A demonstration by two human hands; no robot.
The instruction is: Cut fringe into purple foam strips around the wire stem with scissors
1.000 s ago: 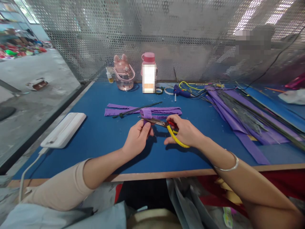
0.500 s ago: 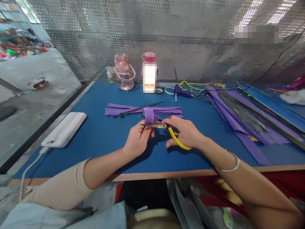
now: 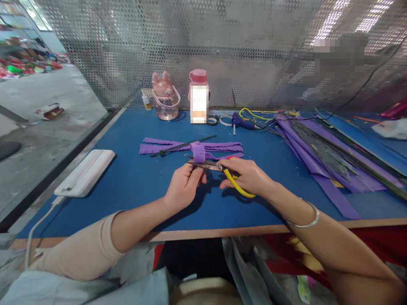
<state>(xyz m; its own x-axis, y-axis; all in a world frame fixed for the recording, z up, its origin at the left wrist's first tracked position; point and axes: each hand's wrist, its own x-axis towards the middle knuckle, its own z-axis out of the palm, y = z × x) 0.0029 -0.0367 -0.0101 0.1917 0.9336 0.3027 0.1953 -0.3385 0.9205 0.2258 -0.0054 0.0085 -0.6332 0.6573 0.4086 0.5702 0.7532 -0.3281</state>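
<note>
My left hand (image 3: 183,185) pinches a folded strip of purple paper (image 3: 199,152) and holds it up just above the blue table (image 3: 133,182). My right hand (image 3: 249,177) grips yellow-handled scissors (image 3: 222,173) whose blades lie closed across the strip, right beside my left fingertips. Just behind the hands, more fringed purple strips (image 3: 219,147) lie flat. A thin dark stick (image 3: 182,145) rests across them.
A white flat device (image 3: 85,172) with a cord lies at the left. A pink bunny bottle (image 3: 165,96), a pink-capped bottle (image 3: 199,96), a small glue bottle (image 3: 146,101), tape rolls (image 3: 219,120) and a glue gun (image 3: 242,122) stand along the mesh wall. Long purple sheets and wires (image 3: 321,152) fill the right side.
The scissors' blades have shut across the purple strip. Both hands shifted only slightly, and the strip now stands more upright.
</note>
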